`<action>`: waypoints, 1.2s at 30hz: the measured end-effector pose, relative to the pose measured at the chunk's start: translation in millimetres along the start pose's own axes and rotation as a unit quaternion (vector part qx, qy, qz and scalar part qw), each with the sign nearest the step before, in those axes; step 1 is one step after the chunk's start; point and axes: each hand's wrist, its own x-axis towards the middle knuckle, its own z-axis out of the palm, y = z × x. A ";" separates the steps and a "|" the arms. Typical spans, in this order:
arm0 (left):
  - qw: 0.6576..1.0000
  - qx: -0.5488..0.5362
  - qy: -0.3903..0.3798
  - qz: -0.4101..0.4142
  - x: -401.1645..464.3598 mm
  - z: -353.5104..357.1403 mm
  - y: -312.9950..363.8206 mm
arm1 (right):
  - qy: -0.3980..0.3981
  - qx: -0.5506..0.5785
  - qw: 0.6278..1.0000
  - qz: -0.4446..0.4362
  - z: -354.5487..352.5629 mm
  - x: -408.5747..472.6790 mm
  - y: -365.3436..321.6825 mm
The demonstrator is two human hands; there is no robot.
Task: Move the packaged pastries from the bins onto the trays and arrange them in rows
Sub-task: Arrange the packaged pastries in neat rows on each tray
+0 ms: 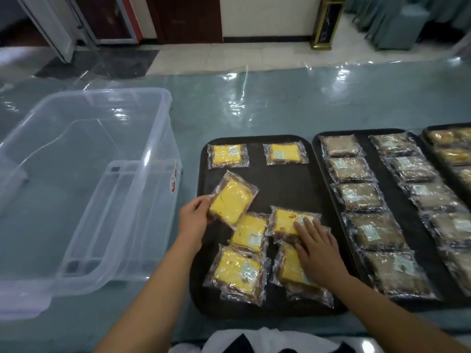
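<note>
A black tray [285, 189] lies in front of me with several clear-wrapped yellow pastries on it. Two of them [227, 156] [285, 153] sit side by side at its far edge. My left hand [194, 217] grips another yellow pastry [232, 198] by its near-left corner, tilted above the tray's left side. My right hand [319, 247] rests flat, fingers spread, on a pastry [284, 221] in a loose pile of three or so overlapping packs [240, 272] at the tray's near end.
An empty clear plastic bin [84, 179] stands to the left on the grey-green table. A second black tray [382, 212] to the right holds two rows of brown packaged pastries. A third tray [451, 149] with golden pastries shows at the far right.
</note>
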 end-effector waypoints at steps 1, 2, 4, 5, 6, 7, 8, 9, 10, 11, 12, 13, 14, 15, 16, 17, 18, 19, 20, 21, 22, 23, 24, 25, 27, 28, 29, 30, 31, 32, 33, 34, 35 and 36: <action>0.999 -0.040 -0.013 -0.027 3.0 -0.6 2.1 | -0.002 -0.002 1.000 0.007 -0.5 -1.4 -2.1; 0.997 -0.062 -0.028 -0.042 5.2 -0.6 2.6 | -0.005 -0.006 1.000 0.013 -1.1 -2.4 -3.8; 0.995 -0.073 -0.053 -0.049 5.5 2.0 3.5 | -0.007 -0.012 1.000 0.022 -2.1 -5.1 -5.9; 0.994 -0.072 -0.062 -0.051 4.0 3.5 4.2 | -0.005 -0.013 1.000 0.024 -2.0 -6.5 -6.6; 0.994 -0.070 -0.067 -0.054 3.1 5.3 3.9 | -0.003 -0.013 1.000 0.026 -1.1 -7.9 -7.1; 0.994 -0.065 -0.071 -0.057 3.1 6.7 2.9 | -0.001 -0.011 1.000 0.027 0.2 -8.9 -7.3; 0.994 -0.056 -0.074 -0.060 4.5 7.2 1.0 | 0.001 -0.007 1.000 0.028 1.3 -9.7 -7.7; 0.994 -0.044 -0.080 -0.061 6.0 7.4 -0.1 | 0.003 -0.003 0.999 0.031 2.5 -10.3 -8.3; 0.994 -0.031 -0.087 -0.062 7.8 7.5 -0.1 | 0.005 -0.002 0.999 0.035 2.9 -10.7 -8.9; 0.994 -0.014 -0.094 -0.061 9.9 7.6 0.5 | 0.005 -0.004 0.999 0.041 3.2 -11.0 -9.7; 0.993 0.003 -0.103 -0.059 12.5 7.5 1.7 | 0.004 -0.008 0.999 0.047 3.3 -11.0 -10.7; 0.992 0.019 -0.110 -0.058 15.5 7.4 3.5 | 0.004 -0.008 0.999 0.051 3.8 -11.3 -11.5; 0.991 0.028 -0.118 -0.058 17.7 7.6 6.4 | 0.004 -0.007 0.999 0.053 4.0 -11.3 -12.2; 0.990 0.033 -0.123 -0.058 19.9 7.8 9.5 | 0.004 -0.006 0.999 0.054 4.4 -11.6 -12.7; 0.990 0.036 -0.125 -0.055 21.7 8.0 12.3 | 0.005 -0.008 0.999 0.054 5.2 -11.5 -12.7; 0.991 0.041 -0.120 -0.045 23.1 8.6 15.2 | 0.007 -0.009 0.998 0.054 6.4 -11.2 -12.0; 0.993 0.053 -0.107 -0.021 24.0 8.9 17.6 | 0.011 -0.010 0.998 0.053 7.7 -10.8 -11.4; 0.993 0.073 -0.088 0.018 23.9 9.5 20.7 | 0.014 -0.009 0.998 0.055 9.4 -10.5 -10.7; 0.990 0.099 -0.073 0.069 23.4 10.6 24.3 | 0.018 -0.006 0.998 0.058 10.6 -9.9 -9.8; 0.981 0.130 -0.065 0.127 22.4 11.9 28.3 | 0.020 -0.003 0.998 0.061 11.6 -9.6 -9.7; 0.967 0.167 -0.064 0.182 22.0 13.3 31.9 | 0.025 -0.001 0.998 0.061 12.9 -9.6 -9.6; 0.950 0.209 -0.069 0.221 22.6 14.4 34.4 | 0.031 0.001 0.998 0.060 14.1 -9.9 -10.0; 0.934 0.256 -0.078 0.235 25.0 15.6 34.5 | 0.038 0.004 0.998 0.059 15.0 -10.3 -10.1; 0.919 0.312 -0.092 0.223 27.8 16.5 33.1 | 0.041 0.007 0.997 0.058 16.1 -10.5 -10.2; 0.882 0.424 -0.112 0.172 32.9 16.6 22.3 | 0.046 0.011 0.997 0.059 18.1 -11.0 -10.0; 0.872 0.449 -0.108 0.163 34.0 17.5 14.6 | 0.050 0.013 0.997 0.058 18.6 -10.9 -10.0; 0.874 0.445 -0.097 0.170 33.4 19.8 7.1 | 0.053 0.015 0.997 0.058 19.0 -11.1 -10.0; 0.880 0.429 -0.088 0.184 32.0 23.8 0.1 | 0.054 0.017 0.997 0.059 19.6 -11.0 -10.0; 0.882 0.421 -0.086 0.194 30.8 30.6 -6.4 | 0.055 0.020 0.997 0.060 19.9 -11.0 -9.9; 0.876 0.436 -0.089 0.188 29.1 39.9 -11.5 | 0.057 0.024 0.996 0.059 20.1 -10.8 -9.2; 0.864 0.469 -0.092 0.160 27.4 49.9 -15.0 | 0.060 0.029 0.996 0.057 20.1 -10.7 -9.0; 0.853 0.501 -0.093 0.116 26.8 60.6 -17.7 | 0.061 0.034 0.996 0.055 20.9 -10.5 -8.3; 0.848 0.517 -0.093 0.068 25.6 71.2 -18.2 | 0.060 0.039 0.996 0.055 21.4 -10.4 -8.0; 0.850 0.519 -0.090 0.030 25.5 81.3 -18.5 | 0.062 0.043 0.996 0.055 21.8 -10.4 -7.6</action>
